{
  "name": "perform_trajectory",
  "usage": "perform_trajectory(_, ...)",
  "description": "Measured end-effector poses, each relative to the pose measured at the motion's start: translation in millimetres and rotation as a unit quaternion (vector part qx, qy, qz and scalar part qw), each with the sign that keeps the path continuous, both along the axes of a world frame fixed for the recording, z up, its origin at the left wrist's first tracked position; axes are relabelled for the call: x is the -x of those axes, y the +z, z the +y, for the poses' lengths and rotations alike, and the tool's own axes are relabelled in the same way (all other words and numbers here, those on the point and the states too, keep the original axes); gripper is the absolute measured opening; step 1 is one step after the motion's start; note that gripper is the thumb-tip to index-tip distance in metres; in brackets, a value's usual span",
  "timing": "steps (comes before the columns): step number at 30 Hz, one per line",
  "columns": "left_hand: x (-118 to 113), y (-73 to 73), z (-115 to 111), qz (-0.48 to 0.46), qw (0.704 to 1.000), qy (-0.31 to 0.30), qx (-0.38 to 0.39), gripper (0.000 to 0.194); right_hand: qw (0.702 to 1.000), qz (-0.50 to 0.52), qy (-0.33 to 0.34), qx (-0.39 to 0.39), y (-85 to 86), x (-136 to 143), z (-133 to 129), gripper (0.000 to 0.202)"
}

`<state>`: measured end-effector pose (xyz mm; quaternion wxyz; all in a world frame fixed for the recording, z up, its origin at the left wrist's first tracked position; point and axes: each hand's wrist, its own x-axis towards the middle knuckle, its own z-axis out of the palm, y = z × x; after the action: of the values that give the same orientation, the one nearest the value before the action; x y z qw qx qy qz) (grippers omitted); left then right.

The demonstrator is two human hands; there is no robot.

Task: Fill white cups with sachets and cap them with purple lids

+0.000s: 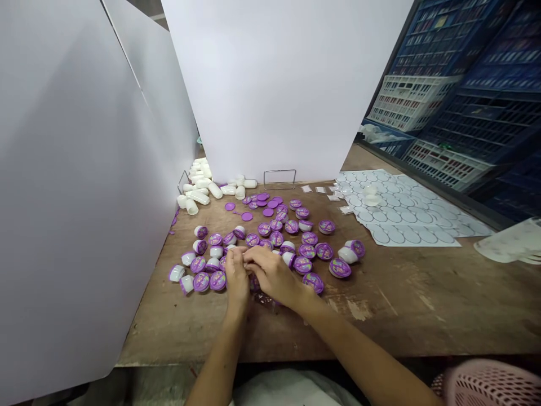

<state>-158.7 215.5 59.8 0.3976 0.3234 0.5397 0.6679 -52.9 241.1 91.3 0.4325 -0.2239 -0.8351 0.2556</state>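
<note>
My left hand point(237, 277) and my right hand point(273, 273) meet above the table among small white cups with purple printed lids point(217, 280). The fingers of both are curled in and pressed close together. Whatever sits between them is hidden by the fingers and backs of the hands. Just below the right palm lies a shiny, see-through piece point(264, 299), perhaps clear plastic, partly covered. Lidded cups surround the hands on both sides, some upright, others tipped over, such as a cup point(351, 251) on the right.
Plain purple discs point(262, 197) lie behind the cups. White empty cups point(198, 194) are heaped at the back left. White panels point(279, 84) stand behind and left. Sheets with printed circles point(393, 208) lie right, near small packets point(321, 190). Crates point(414, 101) are stacked beyond.
</note>
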Motion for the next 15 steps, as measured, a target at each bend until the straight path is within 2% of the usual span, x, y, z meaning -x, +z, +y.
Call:
perform_trajectory(2, 3, 9.0, -1, -0.037, 0.999, -0.009, 0.004, 0.036, 0.995, 0.056, -0.081, 0.025, -4.4, -3, -10, 0.025)
perform_trajectory(3, 5, 12.8, -2, -0.062, 0.998, -0.016, 0.011, 0.032, 0.99, 0.051, -0.129, 0.03, -8.4, -6, -16, 0.024)
perform_trajectory(5, 13, 18.1, -3, -0.105, 0.994, -0.027, 0.03, 0.026, 0.979, -0.033, -0.2, 0.02, -21.8, -13, -30, 0.02)
perform_trajectory(8, 25, 19.8, -4, -0.127, 0.991, -0.026, 0.041, 0.029, 0.956, -0.21, -0.202, -0.03, -51.0, -21, -48, 0.021)
perform_trajectory(11, 29, 17.8, -4, -0.12, 0.992, -0.022, 0.039, 0.029, 0.945, -0.269, -0.182, -0.048, -71.6, -24, -59, 0.027)
perform_trajectory(13, 26, 16.0, -4, -0.117, 0.992, -0.027, 0.039, 0.028, 0.952, -0.253, -0.168, -0.043, -71.7, -24, -60, 0.023)
perform_trajectory(15, 21, 13.2, -6, -0.105, 0.993, -0.031, 0.045, 0.026, 0.968, -0.183, -0.17, -0.026, -60.8, -23, -56, 0.016)
